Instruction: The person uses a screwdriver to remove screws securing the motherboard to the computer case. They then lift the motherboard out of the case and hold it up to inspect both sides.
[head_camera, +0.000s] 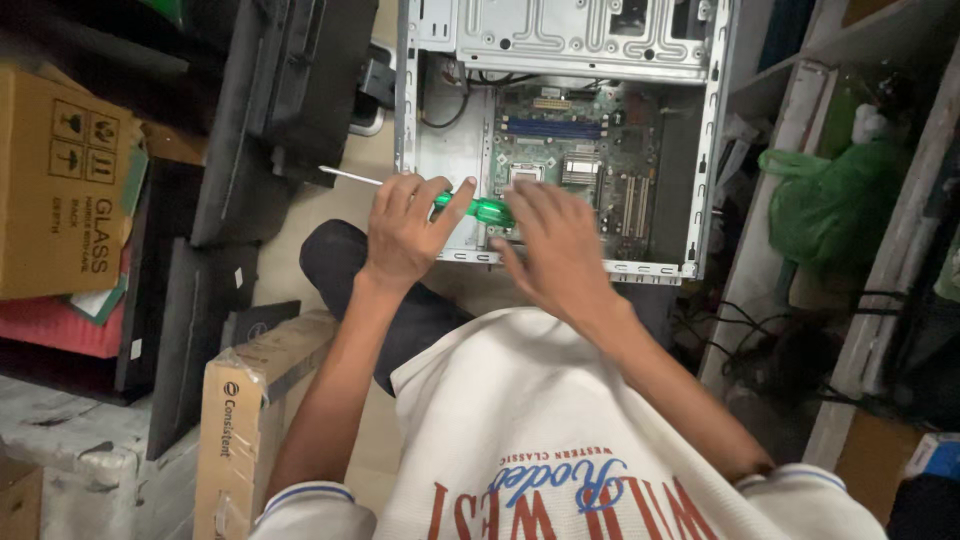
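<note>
An open desktop computer case (705, 150) lies on the floor in front of me, its green motherboard (590, 160) exposed. My left hand (405, 235) grips a screwdriver (480, 210) with a translucent green handle; its thin metal shaft points left, past the case's edge. My right hand (555, 245) is beside it with fingers spread, touching the green handle's end over the near rim of the case. My knee in dark trousers (335, 255) is just below the left hand.
Black flat monitors (290, 100) lean at the left beside cardboard boxes (60, 180). Another carton (245, 420) stands by my left elbow. A green plastic bag (830, 205) and cables (760, 340) lie by white shelving on the right.
</note>
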